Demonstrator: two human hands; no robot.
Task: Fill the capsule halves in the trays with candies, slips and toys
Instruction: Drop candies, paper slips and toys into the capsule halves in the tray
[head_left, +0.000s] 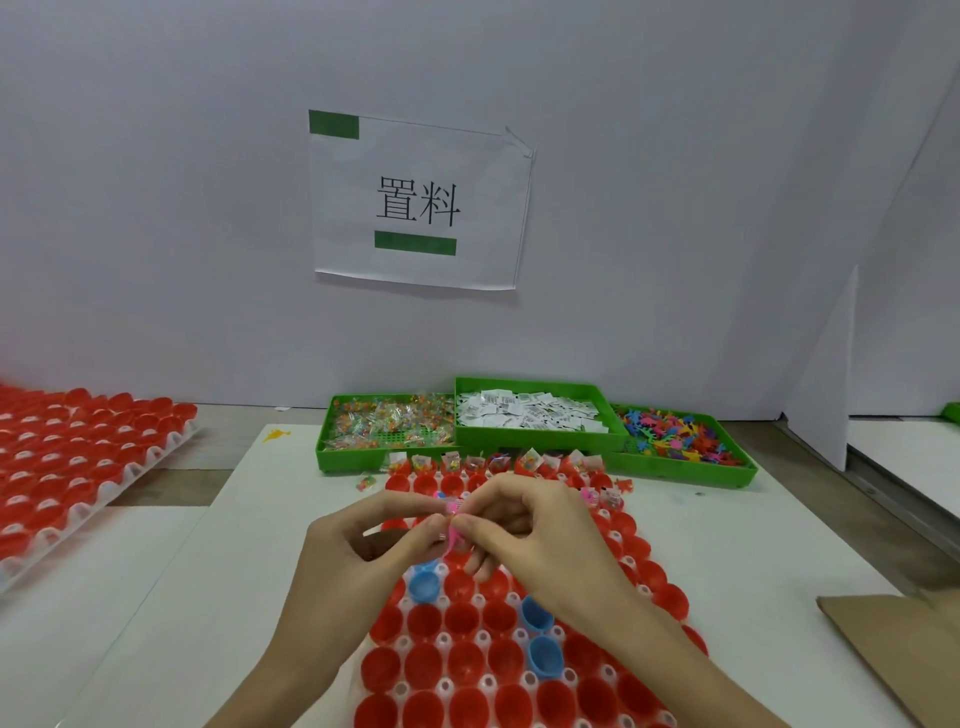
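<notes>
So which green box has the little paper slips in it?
Look under the paper sign on the wall, where three green boxes sit side by side on the table. The slip box is the middle one. It is full of white printed papers, while its neighbours hold colourful candies and plastic toys.

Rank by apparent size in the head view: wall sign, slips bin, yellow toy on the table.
1. Wall sign, largest.
2. Slips bin, though it sits nearer the camera, so true sizes stay unsure.
3. Yellow toy, smallest by far.

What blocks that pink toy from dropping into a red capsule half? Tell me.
Nothing visible. Both hands, left and right, pinch the pink toy above the tray; the open red capsule halves just below it look empty.
</notes>
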